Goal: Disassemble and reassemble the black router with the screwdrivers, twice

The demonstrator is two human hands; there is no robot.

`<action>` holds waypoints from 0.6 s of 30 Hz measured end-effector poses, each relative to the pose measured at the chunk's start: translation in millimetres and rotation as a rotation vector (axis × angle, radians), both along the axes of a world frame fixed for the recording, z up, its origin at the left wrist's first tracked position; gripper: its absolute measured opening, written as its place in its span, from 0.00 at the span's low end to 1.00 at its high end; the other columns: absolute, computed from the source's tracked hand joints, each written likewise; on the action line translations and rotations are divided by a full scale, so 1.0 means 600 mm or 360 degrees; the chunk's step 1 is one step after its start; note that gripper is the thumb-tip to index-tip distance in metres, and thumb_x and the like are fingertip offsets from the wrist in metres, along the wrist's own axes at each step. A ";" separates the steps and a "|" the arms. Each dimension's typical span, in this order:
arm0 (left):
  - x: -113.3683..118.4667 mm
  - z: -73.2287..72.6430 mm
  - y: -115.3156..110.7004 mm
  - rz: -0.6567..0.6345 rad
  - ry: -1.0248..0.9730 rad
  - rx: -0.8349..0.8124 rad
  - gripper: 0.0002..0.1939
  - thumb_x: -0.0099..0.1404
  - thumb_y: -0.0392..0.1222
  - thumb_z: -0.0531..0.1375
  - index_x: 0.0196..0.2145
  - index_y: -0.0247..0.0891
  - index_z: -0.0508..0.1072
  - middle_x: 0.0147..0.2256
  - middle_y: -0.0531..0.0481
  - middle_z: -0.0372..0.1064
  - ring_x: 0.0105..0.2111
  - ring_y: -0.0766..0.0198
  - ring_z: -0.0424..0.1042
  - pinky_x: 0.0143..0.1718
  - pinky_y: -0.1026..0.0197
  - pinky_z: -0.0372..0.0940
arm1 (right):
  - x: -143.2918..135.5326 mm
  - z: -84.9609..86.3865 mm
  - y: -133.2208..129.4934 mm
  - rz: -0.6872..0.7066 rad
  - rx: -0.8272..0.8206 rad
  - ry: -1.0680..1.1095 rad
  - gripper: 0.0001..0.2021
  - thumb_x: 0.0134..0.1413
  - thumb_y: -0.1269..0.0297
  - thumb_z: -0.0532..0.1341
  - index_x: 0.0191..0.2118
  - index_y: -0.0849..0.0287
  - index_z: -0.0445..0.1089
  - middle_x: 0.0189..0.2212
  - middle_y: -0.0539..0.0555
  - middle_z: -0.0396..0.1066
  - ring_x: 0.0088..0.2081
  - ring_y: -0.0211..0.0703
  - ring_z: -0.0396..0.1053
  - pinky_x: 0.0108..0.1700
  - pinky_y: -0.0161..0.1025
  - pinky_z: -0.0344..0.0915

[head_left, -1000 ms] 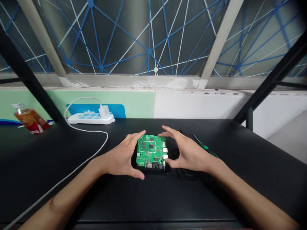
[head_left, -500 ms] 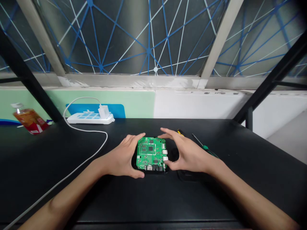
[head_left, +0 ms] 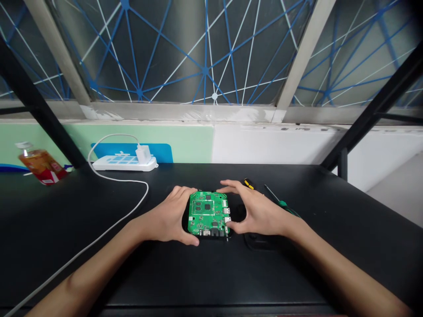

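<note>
A green circuit board (head_left: 206,213) lies in a black casing at the middle of the black table, its metal ports along the right and near edges. Around the casing's left side curves my left hand (head_left: 170,215), fingers at the far corner and thumb at the near edge, gripping it. My right hand (head_left: 254,209) is at the right side, its thumb touching the board's edge by the ports and its fingers reaching to the far right corner. Both hands hold the board and casing between them.
Right of the board lie a yellow-and-black tool (head_left: 249,183), a screwdriver (head_left: 271,192) with a green handle, and a black part (head_left: 261,242) partly under my right hand. A white power strip (head_left: 124,164), its cable (head_left: 109,229) and a tilted bottle (head_left: 42,165) are at the left.
The board has shifted very slightly and sits a little flatter between my hands. The fingers of my right hand have moved slightly, uncovering more of the yellow-and-black tool.
</note>
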State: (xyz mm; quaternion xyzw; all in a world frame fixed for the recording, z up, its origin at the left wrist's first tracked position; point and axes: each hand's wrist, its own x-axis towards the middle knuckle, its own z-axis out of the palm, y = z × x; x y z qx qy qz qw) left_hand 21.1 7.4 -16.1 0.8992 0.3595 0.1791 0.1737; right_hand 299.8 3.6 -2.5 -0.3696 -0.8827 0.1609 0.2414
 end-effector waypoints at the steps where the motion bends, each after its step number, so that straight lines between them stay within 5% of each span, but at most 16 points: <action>1: 0.000 0.000 0.000 -0.0007 -0.0027 0.0004 0.53 0.44 0.57 0.72 0.62 0.42 0.54 0.55 0.39 0.58 0.56 0.37 0.58 0.55 0.34 0.59 | 0.000 0.001 0.000 -0.0004 -0.0017 -0.0009 0.43 0.43 0.62 0.68 0.65 0.53 0.50 0.57 0.57 0.69 0.59 0.55 0.66 0.58 0.53 0.64; 18: -0.004 -0.001 0.004 -0.0036 0.0020 -0.0045 0.50 0.45 0.61 0.72 0.61 0.43 0.60 0.54 0.40 0.58 0.54 0.39 0.57 0.55 0.35 0.60 | 0.008 -0.001 0.001 0.0059 -0.0139 -0.0129 0.42 0.50 0.57 0.67 0.68 0.52 0.50 0.61 0.58 0.66 0.61 0.56 0.65 0.61 0.57 0.63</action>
